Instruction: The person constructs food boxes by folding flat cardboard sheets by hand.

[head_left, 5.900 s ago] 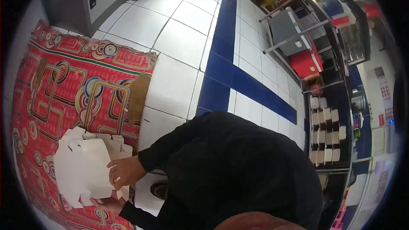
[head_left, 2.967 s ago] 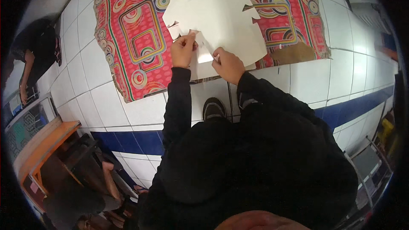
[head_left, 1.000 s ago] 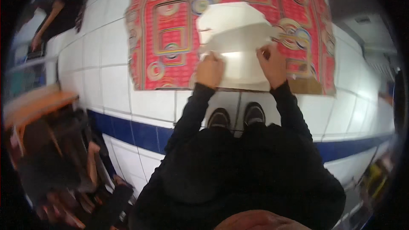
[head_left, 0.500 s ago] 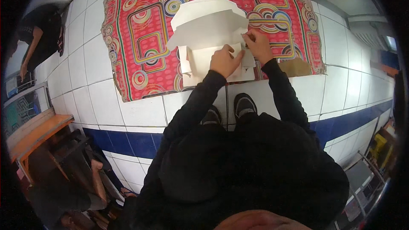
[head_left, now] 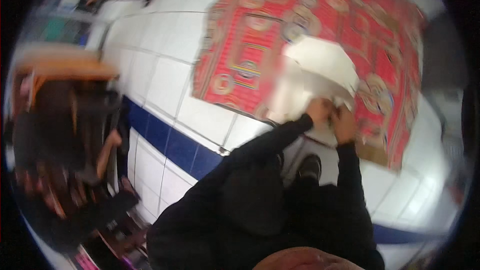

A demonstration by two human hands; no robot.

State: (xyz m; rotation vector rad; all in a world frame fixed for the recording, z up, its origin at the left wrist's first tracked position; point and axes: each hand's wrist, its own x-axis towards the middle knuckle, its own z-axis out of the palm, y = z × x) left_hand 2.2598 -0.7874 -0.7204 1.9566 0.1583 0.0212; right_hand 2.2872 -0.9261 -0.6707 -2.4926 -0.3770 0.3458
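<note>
A white cardboard box (head_left: pixel 320 62), partly folded with its big flap spread away from me, lies on a red patterned mat. At its near right side, my left hand (head_left: pixel 319 112) rests on the box, its fingers smeared by motion and partly lost against the white board. Right beside it is my right hand (head_left: pixel 344 126), fingers curled in at the box's side flap. The two hands nearly touch. Blur and the hands themselves hide the near folds of the box.
Beneath the box spreads the red patterned mat (head_left: pixel 250 50) on white floor tiles (head_left: pixel 160 80), with a blue tile band (head_left: pixel 170 145) to the left. An orange-topped table (head_left: pixel 75 69) stands at left. Other people's arms (head_left: pixel 107 152) show along the left side.
The whole view has swung left, so box, mat and hands now appear further right and lower. My hands have come closer together at the box's right side.
</note>
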